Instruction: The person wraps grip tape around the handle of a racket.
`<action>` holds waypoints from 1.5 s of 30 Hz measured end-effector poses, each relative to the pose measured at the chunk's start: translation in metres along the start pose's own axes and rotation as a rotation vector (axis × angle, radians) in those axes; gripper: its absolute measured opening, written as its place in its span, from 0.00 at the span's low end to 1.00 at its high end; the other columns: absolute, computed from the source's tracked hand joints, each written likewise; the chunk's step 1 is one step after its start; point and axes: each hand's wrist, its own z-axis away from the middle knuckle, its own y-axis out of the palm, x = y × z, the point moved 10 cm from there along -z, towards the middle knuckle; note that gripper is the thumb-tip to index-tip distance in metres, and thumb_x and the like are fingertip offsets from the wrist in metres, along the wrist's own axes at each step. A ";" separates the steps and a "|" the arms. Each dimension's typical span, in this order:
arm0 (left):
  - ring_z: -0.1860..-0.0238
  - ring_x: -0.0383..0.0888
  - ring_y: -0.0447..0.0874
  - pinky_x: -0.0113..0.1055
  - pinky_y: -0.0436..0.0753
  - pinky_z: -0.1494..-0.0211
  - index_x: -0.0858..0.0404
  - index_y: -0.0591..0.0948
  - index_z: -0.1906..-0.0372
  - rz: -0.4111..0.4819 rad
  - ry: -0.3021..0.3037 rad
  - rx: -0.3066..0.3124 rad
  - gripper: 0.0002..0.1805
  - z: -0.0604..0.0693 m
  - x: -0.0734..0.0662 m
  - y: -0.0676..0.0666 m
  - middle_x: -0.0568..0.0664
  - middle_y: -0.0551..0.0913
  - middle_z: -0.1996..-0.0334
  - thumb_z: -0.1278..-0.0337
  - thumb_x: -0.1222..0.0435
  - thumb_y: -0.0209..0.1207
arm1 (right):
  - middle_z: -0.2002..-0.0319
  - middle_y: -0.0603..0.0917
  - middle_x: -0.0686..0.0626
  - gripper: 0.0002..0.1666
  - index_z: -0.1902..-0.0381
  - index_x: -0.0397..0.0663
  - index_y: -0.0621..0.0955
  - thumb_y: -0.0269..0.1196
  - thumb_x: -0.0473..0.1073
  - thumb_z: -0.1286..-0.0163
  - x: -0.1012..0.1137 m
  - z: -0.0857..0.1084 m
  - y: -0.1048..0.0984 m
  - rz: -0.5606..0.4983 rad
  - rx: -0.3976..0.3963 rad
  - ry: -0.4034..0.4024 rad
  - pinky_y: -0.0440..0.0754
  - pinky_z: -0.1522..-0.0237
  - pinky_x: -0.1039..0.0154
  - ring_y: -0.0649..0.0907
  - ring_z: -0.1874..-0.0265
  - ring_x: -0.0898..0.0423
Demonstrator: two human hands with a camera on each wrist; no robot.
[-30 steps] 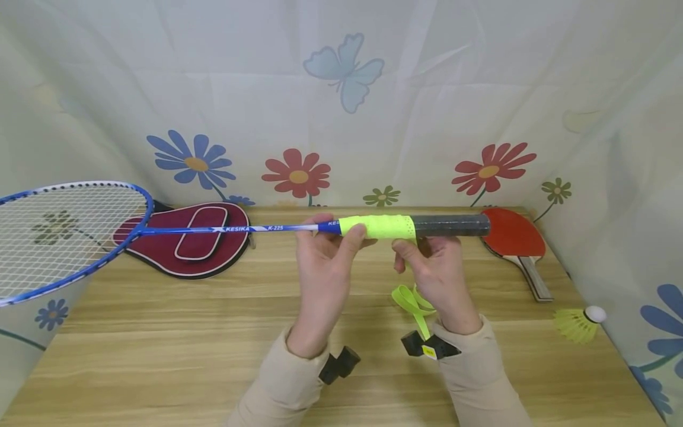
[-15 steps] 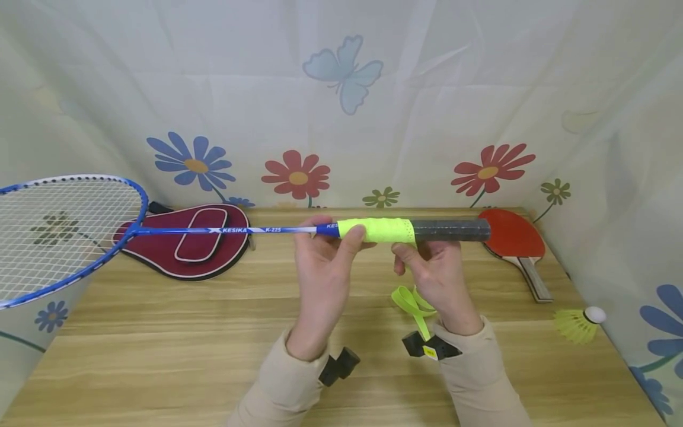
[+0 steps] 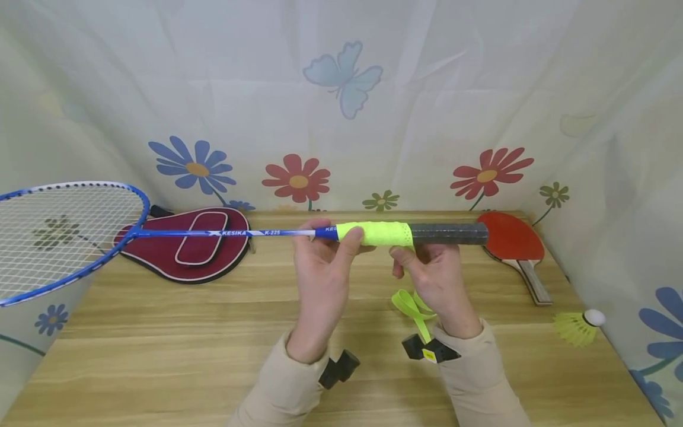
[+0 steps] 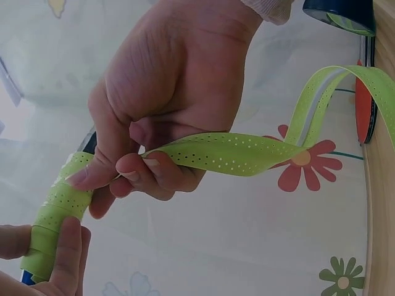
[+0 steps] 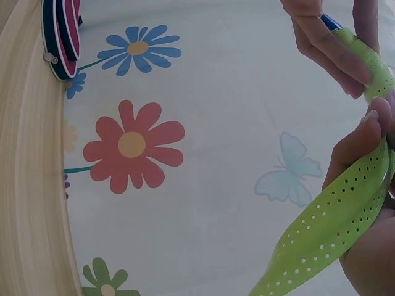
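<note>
A blue and white badminton racket (image 3: 187,233) lies level across the head view, its strung head at the left. Perforated neon-yellow grip tape (image 3: 381,233) is wound round the upper handle; the lower handle (image 3: 450,233) is bare and black. My left hand (image 3: 324,279) holds the wrapped part, thumb in front and fingers behind. Below the edge of the winding, my right hand (image 3: 440,281) pinches the unwound tape (image 4: 216,153) between thumb and fingers. From there the loose tail (image 3: 411,305) hangs down in a loop near the right wrist.
A maroon paddle case (image 3: 187,267) lies at the back left of the wooden table (image 3: 187,356). At the right are a red table tennis paddle (image 3: 512,237) and a yellow shuttlecock (image 3: 578,327). A flowered curtain (image 3: 240,107) closes off the back and sides.
Both hands keep their hold, and the winding ends at about the same place on the handle. The racket has tilted slightly, and the whole head view has shifted a little.
</note>
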 end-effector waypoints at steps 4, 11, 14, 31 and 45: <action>0.63 0.51 0.83 0.47 0.86 0.53 0.64 0.59 0.48 0.008 0.002 -0.009 0.20 -0.001 0.000 0.000 0.59 0.76 0.64 0.35 0.74 0.57 | 0.79 0.78 0.46 0.10 0.59 0.29 0.78 0.65 0.24 0.39 0.002 -0.001 0.000 -0.005 -0.001 -0.007 0.78 0.83 0.65 0.78 0.86 0.53; 0.66 0.51 0.83 0.46 0.87 0.56 0.63 0.60 0.49 0.027 0.032 -0.038 0.20 -0.001 -0.001 -0.003 0.58 0.76 0.66 0.36 0.74 0.58 | 0.77 0.79 0.47 0.15 0.52 0.34 0.79 0.66 0.29 0.37 0.002 0.000 0.004 -0.019 -0.004 0.016 0.76 0.83 0.65 0.77 0.85 0.53; 0.67 0.51 0.83 0.46 0.88 0.57 0.63 0.60 0.49 0.014 0.037 -0.050 0.20 0.002 0.000 -0.006 0.58 0.76 0.67 0.37 0.73 0.59 | 0.74 0.79 0.46 0.19 0.47 0.33 0.77 0.66 0.30 0.37 0.003 0.002 0.007 -0.065 -0.001 -0.002 0.76 0.84 0.64 0.77 0.85 0.52; 0.61 0.47 0.77 0.31 0.81 0.56 0.76 0.66 0.54 -0.022 0.200 -0.022 0.13 0.010 -0.009 -0.004 0.53 0.79 0.62 0.33 0.72 0.56 | 0.86 0.76 0.46 0.04 0.64 0.32 0.77 0.63 0.28 0.35 0.010 0.015 0.015 -0.101 -0.089 -0.038 0.73 0.90 0.64 0.75 0.89 0.55; 0.48 0.64 0.79 0.46 0.81 0.42 0.61 0.63 0.45 0.171 0.309 0.249 0.22 0.005 -0.024 0.024 0.66 0.81 0.51 0.38 0.81 0.54 | 0.83 0.76 0.46 0.07 0.61 0.32 0.78 0.64 0.27 0.36 0.013 0.005 0.004 -0.065 -0.085 -0.028 0.77 0.87 0.65 0.76 0.87 0.55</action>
